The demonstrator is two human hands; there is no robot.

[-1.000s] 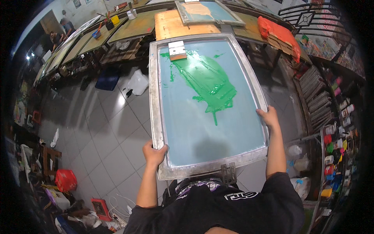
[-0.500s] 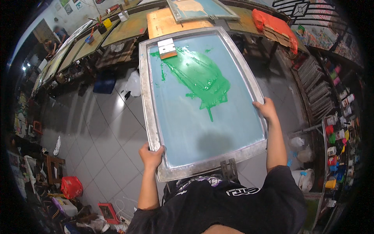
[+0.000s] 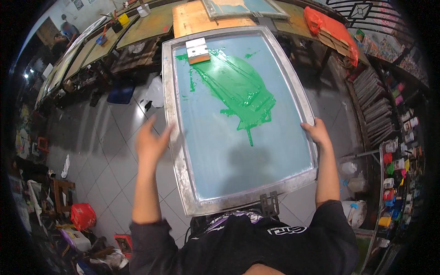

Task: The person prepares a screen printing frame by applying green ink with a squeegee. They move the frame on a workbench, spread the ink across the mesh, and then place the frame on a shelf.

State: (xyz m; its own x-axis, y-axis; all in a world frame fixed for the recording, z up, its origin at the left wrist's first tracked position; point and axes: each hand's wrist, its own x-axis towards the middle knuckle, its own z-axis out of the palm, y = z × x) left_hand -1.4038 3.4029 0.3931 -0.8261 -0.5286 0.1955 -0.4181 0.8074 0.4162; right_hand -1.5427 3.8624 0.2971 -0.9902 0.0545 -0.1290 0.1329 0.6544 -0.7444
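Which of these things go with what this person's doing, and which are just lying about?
In use:
- frame, gripped by the right hand; left hand open beside it
- green paint
- white block

Apparently just lying about:
- red bag
- white bag
- orange sheet

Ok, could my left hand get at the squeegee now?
Probably yes: the left hand looks empty, and nothing covers the squeegee, though it sits near the far end of the screen frame.
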